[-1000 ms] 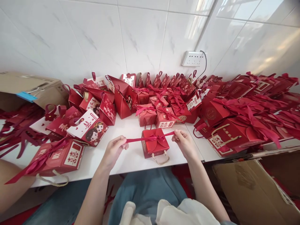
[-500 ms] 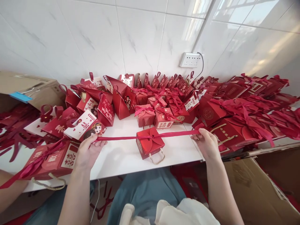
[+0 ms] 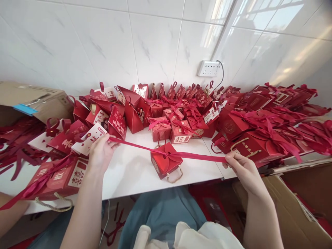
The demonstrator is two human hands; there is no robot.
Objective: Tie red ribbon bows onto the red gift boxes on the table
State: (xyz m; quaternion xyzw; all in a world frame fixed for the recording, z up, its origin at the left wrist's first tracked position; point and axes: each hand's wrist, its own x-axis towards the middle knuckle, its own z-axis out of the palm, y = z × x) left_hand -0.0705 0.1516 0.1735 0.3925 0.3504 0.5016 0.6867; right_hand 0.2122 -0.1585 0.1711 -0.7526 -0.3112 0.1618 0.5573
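Hands: two, both closed on one ribbon. Left hand (image 3: 100, 154) pinched its left length between thumb and fingers; right hand (image 3: 240, 169) pinched its right end likewise.
Ribbon: one red satin ribbon (image 3: 199, 157), drawn nearly straight between the hands, slanting lower toward the right. It crossed the middle of the lid; form of the knot too small to tell.
Box in work: one red favour box (image 3: 166, 166) with overlapping scalloped flaps, sitting at the bench's front between the hands; one gold rope handle (image 3: 172, 182) hung on the near side.
Bench: one, white-topped bench (image 3: 132, 176).
Just behind: two ribbon-tied boxes (image 3: 160, 130), side by side, apart from the hands.
Left of left hand: two white-faced bags (image 3: 88, 140), the nearer partly behind that hand; one double-happiness box (image 3: 58, 178) at the front, bow on top.
Beside right hand: one large gold-corded box (image 3: 249, 149); contact could not be told. Pile beyond overlapped too much to count.
Cardboard: two cartons (image 3: 55, 102), one far left bearing one blue binder clip (image 3: 25, 109), one low right.
Wall: one power socket (image 3: 208, 68), one cord.
Neighbour: one forearm (image 3: 11, 212), left edge.
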